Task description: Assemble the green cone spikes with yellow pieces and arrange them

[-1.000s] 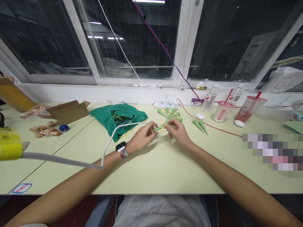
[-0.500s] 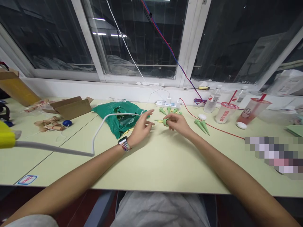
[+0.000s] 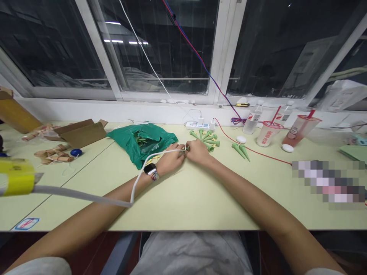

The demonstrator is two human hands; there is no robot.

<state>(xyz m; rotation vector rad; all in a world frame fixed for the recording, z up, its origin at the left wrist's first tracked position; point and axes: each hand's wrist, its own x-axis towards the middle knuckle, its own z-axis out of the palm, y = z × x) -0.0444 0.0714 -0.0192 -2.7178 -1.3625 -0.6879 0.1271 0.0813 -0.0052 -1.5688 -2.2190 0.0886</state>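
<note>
My left hand (image 3: 171, 158), with a watch and a woven band at its wrist, meets my right hand (image 3: 197, 152) just above the table. Fingers of both are curled round a small green cone (image 3: 187, 148), mostly hidden by them; only a bit of its end shows. Right behind my right hand, several green cones (image 3: 210, 138) with small yellow pieces lie fanned out. Left of my left hand is a torn green plastic bag (image 3: 155, 141) with green pieces inside. A few yellow pieces (image 3: 153, 159) lie by its edge.
A white cable (image 3: 134, 183) crosses in front of my left arm. Two green cones (image 3: 241, 150) lie to the right, near a red cable (image 3: 263, 154), drink cups (image 3: 267, 134) and bottles. Wooden toys (image 3: 54, 154) and a cardboard box (image 3: 83, 133) are at left; a power strip (image 3: 197, 125) is behind.
My right hand has moved left with the green cone, and my left hand has closed in on it. The fanned cones behind are now uncovered. The view has shifted slightly.
</note>
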